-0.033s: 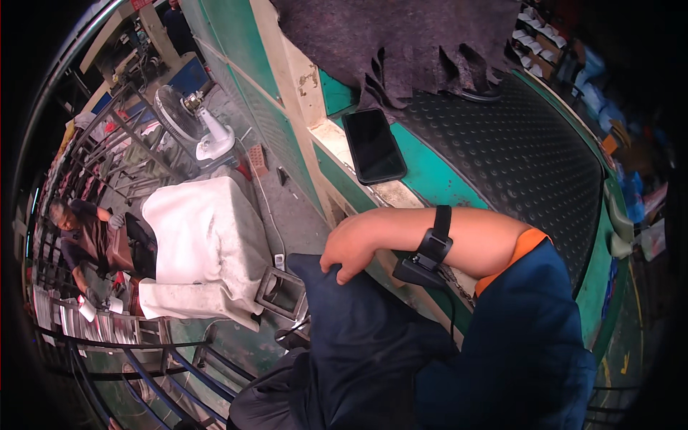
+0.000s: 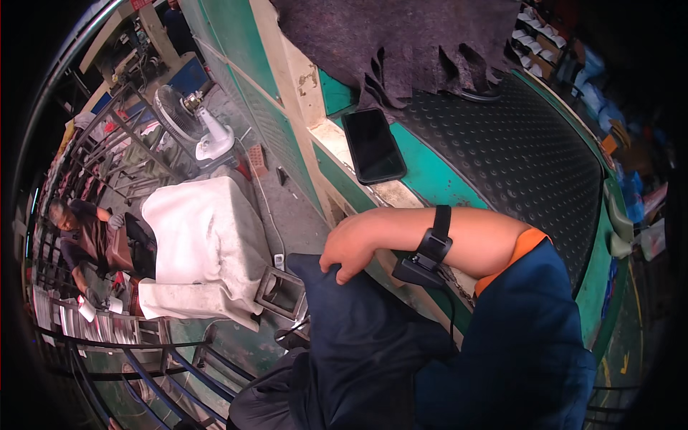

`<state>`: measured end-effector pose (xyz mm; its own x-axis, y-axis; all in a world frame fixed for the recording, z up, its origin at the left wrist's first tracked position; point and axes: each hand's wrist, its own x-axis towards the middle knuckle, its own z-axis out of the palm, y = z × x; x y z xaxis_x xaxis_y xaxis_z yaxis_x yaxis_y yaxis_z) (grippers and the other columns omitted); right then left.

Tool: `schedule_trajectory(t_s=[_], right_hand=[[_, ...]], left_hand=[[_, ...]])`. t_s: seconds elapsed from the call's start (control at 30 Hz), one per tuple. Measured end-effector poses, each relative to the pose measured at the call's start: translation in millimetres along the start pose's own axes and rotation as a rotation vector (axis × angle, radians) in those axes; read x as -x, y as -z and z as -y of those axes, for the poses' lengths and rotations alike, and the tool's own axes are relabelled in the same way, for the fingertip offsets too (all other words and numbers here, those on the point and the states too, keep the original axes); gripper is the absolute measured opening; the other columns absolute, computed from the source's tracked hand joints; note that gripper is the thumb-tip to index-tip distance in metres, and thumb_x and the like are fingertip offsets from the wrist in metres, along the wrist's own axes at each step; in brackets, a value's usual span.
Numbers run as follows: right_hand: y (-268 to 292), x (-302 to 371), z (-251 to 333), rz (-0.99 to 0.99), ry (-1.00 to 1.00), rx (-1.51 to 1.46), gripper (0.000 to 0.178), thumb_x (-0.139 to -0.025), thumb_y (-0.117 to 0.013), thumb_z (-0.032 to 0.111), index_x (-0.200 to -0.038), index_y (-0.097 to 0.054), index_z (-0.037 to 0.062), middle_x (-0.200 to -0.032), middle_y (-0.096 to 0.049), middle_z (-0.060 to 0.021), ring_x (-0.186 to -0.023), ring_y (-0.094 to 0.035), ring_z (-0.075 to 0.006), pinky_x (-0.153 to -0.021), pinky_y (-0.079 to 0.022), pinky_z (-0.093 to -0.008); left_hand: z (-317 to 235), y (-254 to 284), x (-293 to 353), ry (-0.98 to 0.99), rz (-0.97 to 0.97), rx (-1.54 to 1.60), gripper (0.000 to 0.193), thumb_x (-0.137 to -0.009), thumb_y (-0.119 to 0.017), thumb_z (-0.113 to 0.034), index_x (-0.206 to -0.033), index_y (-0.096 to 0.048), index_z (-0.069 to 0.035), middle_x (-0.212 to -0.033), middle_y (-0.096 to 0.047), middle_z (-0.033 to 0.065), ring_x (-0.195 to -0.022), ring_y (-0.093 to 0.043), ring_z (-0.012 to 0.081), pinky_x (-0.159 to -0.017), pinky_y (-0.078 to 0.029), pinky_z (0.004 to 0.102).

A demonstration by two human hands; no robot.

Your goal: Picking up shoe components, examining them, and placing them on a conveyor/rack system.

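My right hand point(image 2: 347, 247) rests on the dark trouser knee point(image 2: 330, 308), its fingers draped loosely over the cloth and its thumb apart from them. It holds nothing. A black strap with a small device point(image 2: 432, 247) sits around my right forearm, and a cable hangs from it. Beyond the forearm, a black phone point(image 2: 374, 147) lies screen up on the green and cream ledge, apart from my hand. My left hand does not show.
A purple-brown hide point(image 2: 408, 43) hangs over the studded black mat point(image 2: 502, 136). To the left stand a block draped in white cloth point(image 2: 197, 236), a square metal tube point(image 2: 282, 292) and a fan point(image 2: 179, 115). A gloved co-worker point(image 2: 100, 244) sits at far left.
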<state>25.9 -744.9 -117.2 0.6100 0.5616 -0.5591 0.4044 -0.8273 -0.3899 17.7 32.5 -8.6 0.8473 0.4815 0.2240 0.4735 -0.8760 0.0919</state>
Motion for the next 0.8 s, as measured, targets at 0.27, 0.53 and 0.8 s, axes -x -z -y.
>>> schedule_trajectory(t_s=[0.27, 0.53, 0.8], right_hand=[[1.0, 2.0, -0.7, -0.016, -0.015, 0.006, 0.052, -0.09, -0.061, 0.04, -0.133, -0.058, 0.0095, -0.122, -0.065, -0.0188, -0.116, -0.059, -0.036, -0.097, -0.046, -0.0453], [1.2, 0.7, -1.3, -0.025, -0.007, 0.006, 0.052, -0.09, -0.061, 0.04, -0.132, -0.059, 0.01, -0.122, -0.065, -0.0182, -0.116, -0.059, -0.0355, -0.098, -0.046, -0.045], [6.8, 5.6, 5.2, -0.093, -0.004, -0.01, 0.049, -0.09, -0.061, 0.037, -0.13, -0.059, 0.0097, -0.117, -0.067, -0.0175, -0.114, -0.06, -0.0357, -0.096, -0.047, -0.0454]], left_hand=[[-56.0, 13.5, 30.1, 0.063, 0.047, 0.094, 0.065, -0.103, -0.04, -0.048, -0.103, -0.065, 0.012, -0.088, -0.071, 0.0247, -0.072, -0.069, 0.0338, -0.064, -0.055, 0.0402], [-44.3, 11.5, 22.0, 0.093, 0.047, 0.094, 0.066, -0.102, -0.041, -0.049, -0.107, -0.064, 0.012, -0.093, -0.07, 0.0262, -0.076, -0.07, 0.0342, -0.068, -0.056, 0.0408], [-50.2, 15.6, 30.7, 0.053, 0.015, 0.011, 0.065, -0.102, -0.04, -0.049, -0.107, -0.065, 0.011, -0.094, -0.07, 0.0267, -0.078, -0.069, 0.0354, -0.07, -0.056, 0.0423]])
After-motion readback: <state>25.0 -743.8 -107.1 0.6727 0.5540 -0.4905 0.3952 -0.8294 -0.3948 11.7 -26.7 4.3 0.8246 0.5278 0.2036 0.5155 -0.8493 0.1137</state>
